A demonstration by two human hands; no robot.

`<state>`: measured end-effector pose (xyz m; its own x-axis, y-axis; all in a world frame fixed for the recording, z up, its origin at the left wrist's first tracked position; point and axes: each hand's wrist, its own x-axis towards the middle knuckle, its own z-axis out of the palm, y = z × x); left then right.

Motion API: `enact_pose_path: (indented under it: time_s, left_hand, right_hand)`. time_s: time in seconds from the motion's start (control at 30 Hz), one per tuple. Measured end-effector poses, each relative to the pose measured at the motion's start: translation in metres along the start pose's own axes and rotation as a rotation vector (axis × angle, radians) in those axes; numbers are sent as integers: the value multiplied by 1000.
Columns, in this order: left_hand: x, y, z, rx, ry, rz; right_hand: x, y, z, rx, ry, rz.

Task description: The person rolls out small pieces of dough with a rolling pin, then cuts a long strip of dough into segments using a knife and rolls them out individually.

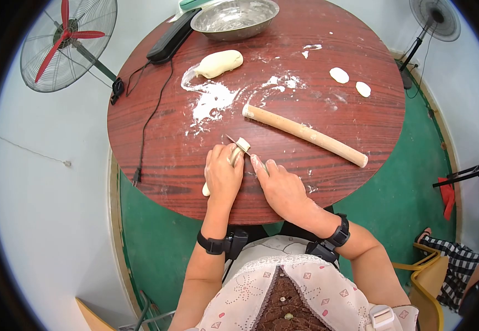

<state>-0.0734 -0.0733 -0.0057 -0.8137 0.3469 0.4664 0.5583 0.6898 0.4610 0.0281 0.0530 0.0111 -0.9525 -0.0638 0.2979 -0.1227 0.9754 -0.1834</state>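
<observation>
My left hand (224, 172) is closed around a thin roll of dough (206, 190), whose near end pokes out below the palm. In my right hand (281, 186) is a knife (231, 138), its handle mostly hidden by the fingers. The blade crosses the far end of the roll, right by my left fingertips. A short piece of dough (244, 144) sits on the far side of the blade. Beyond my hands a wooden rolling pin (305, 135) lies slanted on the table.
On the round table (167, 143) are a larger dough lump (219, 64), scattered flour (212, 102), and two flat dough rounds (339, 75). A metal bowl (235, 21) and a black case (174, 36) stand at the back. A cable (150, 118) runs down the left side.
</observation>
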Motion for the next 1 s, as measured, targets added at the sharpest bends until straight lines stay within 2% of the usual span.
enact_pose_path:
  time_s: [0.7,0.87,1.0]
  left_hand:
    - [-1,3,-1,26,-5,-11]
    - [-1,5,-2,27,-5,-20]
    - [-1,4,-1,25,-2,-29]
  right_hand:
    - [7,13,-3,-106,-17,-87]
    - [9,31,-1,119,-10,-49]
    - [4,30,-1,177,22,6]
